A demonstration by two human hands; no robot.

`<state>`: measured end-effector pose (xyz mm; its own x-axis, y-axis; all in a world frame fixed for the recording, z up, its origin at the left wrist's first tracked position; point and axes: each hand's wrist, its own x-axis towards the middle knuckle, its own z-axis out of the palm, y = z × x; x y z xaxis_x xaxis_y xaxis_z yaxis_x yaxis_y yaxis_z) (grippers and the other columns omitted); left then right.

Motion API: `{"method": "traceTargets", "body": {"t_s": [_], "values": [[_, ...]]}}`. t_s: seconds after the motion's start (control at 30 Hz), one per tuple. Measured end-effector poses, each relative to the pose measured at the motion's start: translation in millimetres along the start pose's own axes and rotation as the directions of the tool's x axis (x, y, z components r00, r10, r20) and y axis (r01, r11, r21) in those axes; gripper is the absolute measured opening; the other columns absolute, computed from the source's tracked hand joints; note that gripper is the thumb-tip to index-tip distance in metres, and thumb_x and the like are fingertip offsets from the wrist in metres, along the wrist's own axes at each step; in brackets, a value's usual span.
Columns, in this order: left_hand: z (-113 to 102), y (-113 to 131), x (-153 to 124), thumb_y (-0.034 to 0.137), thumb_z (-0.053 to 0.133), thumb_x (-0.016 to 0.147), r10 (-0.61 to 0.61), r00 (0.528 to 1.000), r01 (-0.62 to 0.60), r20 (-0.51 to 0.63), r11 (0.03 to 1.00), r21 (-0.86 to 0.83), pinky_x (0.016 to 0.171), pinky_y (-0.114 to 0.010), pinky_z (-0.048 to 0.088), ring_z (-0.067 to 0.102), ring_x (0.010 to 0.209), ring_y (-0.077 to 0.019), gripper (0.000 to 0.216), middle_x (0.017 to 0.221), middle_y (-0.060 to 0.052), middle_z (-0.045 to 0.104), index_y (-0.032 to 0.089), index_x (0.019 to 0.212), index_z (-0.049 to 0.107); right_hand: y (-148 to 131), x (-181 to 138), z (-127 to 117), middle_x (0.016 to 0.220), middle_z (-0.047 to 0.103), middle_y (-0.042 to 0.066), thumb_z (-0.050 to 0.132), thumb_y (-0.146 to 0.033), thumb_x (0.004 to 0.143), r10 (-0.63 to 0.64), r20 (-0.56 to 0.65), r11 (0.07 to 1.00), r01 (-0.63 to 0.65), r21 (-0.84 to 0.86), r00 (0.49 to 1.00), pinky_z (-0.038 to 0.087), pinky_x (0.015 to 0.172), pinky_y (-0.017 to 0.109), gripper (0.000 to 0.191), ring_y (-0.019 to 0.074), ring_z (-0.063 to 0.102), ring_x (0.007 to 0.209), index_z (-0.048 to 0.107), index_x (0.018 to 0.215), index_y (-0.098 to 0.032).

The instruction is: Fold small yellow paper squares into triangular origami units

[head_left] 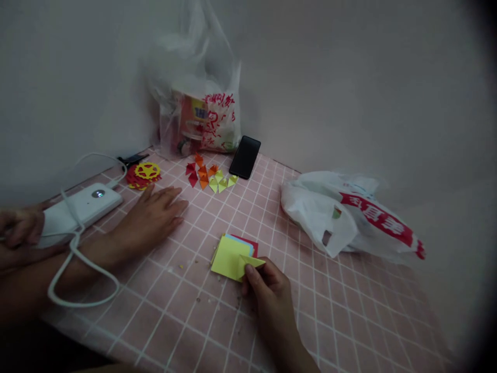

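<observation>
My right hand [267, 287] pinches a small folded yellow paper triangle [252, 261] between thumb and fingers, just over a stack of coloured paper squares [229, 254] with a yellow sheet on top. Further left, my left hand [153, 215] lies flat and open on the pink checked tablecloth [310, 311], holding nothing. A row of folded paper pieces [209, 176] in red, orange and yellow lies beyond it. Red and yellow paper cut-outs [143, 175] sit to the left of that row.
A black phone [245, 157] lies near the wall. A clear plastic bag [200, 109] with packets stands in the corner; a white bag with red print [349, 217] lies at right. A white power bank [79, 207] with cable [77, 259] is at left, another hand [19, 228] beside it.
</observation>
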<state>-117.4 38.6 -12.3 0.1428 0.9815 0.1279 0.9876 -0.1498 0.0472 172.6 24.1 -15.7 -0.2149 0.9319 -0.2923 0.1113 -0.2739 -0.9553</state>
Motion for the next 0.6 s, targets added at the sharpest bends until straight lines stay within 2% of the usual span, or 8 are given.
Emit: {"method": "traceTargets", "body": {"t_s": [0.17,0.37,0.43,0.5,0.53,0.6], "values": [[3,4,-9,0.026,0.041,0.093,0.054,0.998,-0.054,-0.011,0.999,-0.001,0.115,-0.056,0.020,0.045,0.133,-0.0313,0.037,0.141,-0.017,0.052,0.018,0.123,0.062,-2,1,2,0.053,0.052,-0.004,0.064,-0.039,0.085,-0.002,-0.009,0.999,0.003,0.052,1.000,0.028,0.045,0.020,0.028,0.0081,0.040,0.048,0.056,0.069,-0.017],[-3,-4,-27,0.032,0.041,0.093,-0.005,0.993,-0.008,-0.115,0.994,-0.113,0.115,-0.050,0.026,0.048,0.129,-0.0286,0.036,0.137,-0.014,0.055,0.020,0.120,0.061,-1,0,2,0.053,0.053,-0.005,0.064,-0.041,0.084,0.020,-0.005,0.997,-0.020,0.077,1.000,0.028,0.043,0.020,0.028,0.0079,0.039,0.044,0.057,0.071,-0.018],[-11,-14,-30,0.034,0.040,0.094,-0.080,0.986,0.060,-0.148,0.989,-0.135,0.112,-0.044,0.033,0.050,0.125,-0.0262,0.037,0.132,-0.013,0.057,0.018,0.121,0.059,0,1,1,0.053,0.053,-0.005,0.064,-0.043,0.084,0.027,-0.005,0.997,-0.026,0.068,1.000,0.029,0.044,0.020,0.029,0.0085,0.040,0.044,0.057,0.070,-0.018],[-20,-29,-29,0.036,0.040,0.093,-0.218,0.962,0.197,-0.164,0.971,-0.136,0.108,-0.042,0.037,0.051,0.121,-0.0267,0.041,0.127,-0.015,0.057,0.014,0.123,0.056,2,2,0,0.053,0.054,-0.003,0.066,-0.044,0.082,0.013,-0.004,0.999,-0.013,0.042,1.000,0.031,0.046,0.021,0.032,0.0099,0.043,0.048,0.057,0.067,-0.018],[-24,-38,-28,0.036,0.041,0.092,-0.321,0.931,0.300,-0.171,0.944,-0.137,0.108,-0.043,0.037,0.050,0.120,-0.0283,0.042,0.126,-0.016,0.057,0.011,0.123,0.056,3,2,-1,0.053,0.055,-0.003,0.067,-0.045,0.081,0.001,-0.033,1.000,0.000,0.031,0.999,0.032,0.047,0.021,0.032,0.0106,0.044,0.049,0.058,0.067,-0.017],[-30,-59,-24,0.040,0.043,0.091,-0.547,0.827,0.520,-0.131,0.832,-0.194,0.101,-0.045,0.042,0.055,0.110,-0.0293,0.045,0.122,-0.017,0.058,0.008,0.121,0.055,5,3,-1,0.054,0.055,-0.002,0.068,-0.046,0.080,0.003,-0.037,1.000,-0.002,0.022,0.999,0.031,0.047,0.021,0.033,0.0111,0.045,0.050,0.059,0.067,-0.017]]}}
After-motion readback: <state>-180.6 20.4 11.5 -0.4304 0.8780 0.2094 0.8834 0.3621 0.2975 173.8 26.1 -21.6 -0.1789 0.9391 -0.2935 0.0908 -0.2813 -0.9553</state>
